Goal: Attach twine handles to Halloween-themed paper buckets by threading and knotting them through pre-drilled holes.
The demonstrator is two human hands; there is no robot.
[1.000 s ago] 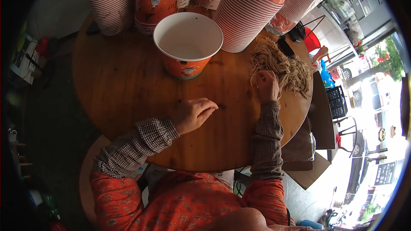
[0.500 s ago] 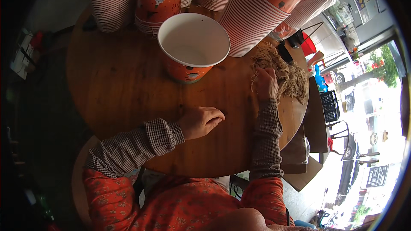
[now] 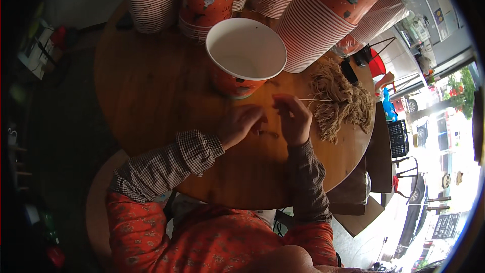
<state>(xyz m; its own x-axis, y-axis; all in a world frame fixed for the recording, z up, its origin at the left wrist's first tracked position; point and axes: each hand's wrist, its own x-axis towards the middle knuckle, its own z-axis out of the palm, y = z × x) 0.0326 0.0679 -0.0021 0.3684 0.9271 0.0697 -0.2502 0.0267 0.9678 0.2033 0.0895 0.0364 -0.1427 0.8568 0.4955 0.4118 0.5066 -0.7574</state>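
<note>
A thin strand of tan paper twine trails from the fingertips of my right hand, which pinches it above the table. Its other end runs to the loose heap of tan paper twine on the right. My left hand faces the right one across a small gap, fingers curled inward; whatever they may hold is hidden. Just beyond both hands stands an open paper bucket, orange outside and white inside, upright with nothing seen in it.
Tall nested stacks of paper buckets line the back of the round wooden table. Among them stands a shorter orange bucket stack. A dark object lies by the twine. Cardboard sits beyond the table's right edge.
My right hand has come away from the twine heap toward the left, drawing out a strand. My left hand has risen toward it. The whole view has shifted slightly.
</note>
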